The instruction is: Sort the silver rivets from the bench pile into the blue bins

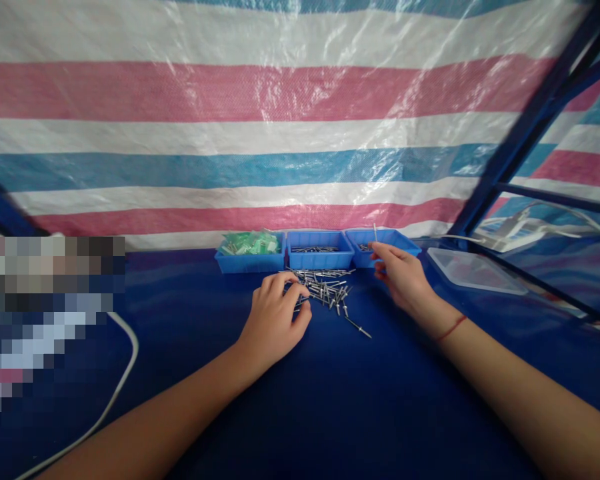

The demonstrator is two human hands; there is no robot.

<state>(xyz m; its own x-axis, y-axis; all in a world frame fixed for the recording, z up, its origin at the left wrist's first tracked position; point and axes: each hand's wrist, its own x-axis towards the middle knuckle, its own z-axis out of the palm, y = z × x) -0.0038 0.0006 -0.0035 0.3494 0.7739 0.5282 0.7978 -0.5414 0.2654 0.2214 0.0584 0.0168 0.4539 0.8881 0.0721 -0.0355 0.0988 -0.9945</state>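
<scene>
A loose pile of silver blind rivets lies on the dark blue tabletop in front of the bins. My left hand rests at the pile's left side, its fingers bent and apart from the thumb, with rivets showing in the gap. Pinched between the fingertips of my right hand is one blind rivet, its thin end pointing up. That hand is in front of the right blue bin, which has some rivets in it. More rivets lie in the middle blue bin. A single rivet sits apart, nearer to me.
The left blue bin is heaped with small green-and-clear packets. At right are a translucent plastic lid, a white power strip and a blue metal frame. A white cable curves along the left. Striped sheeting hangs behind.
</scene>
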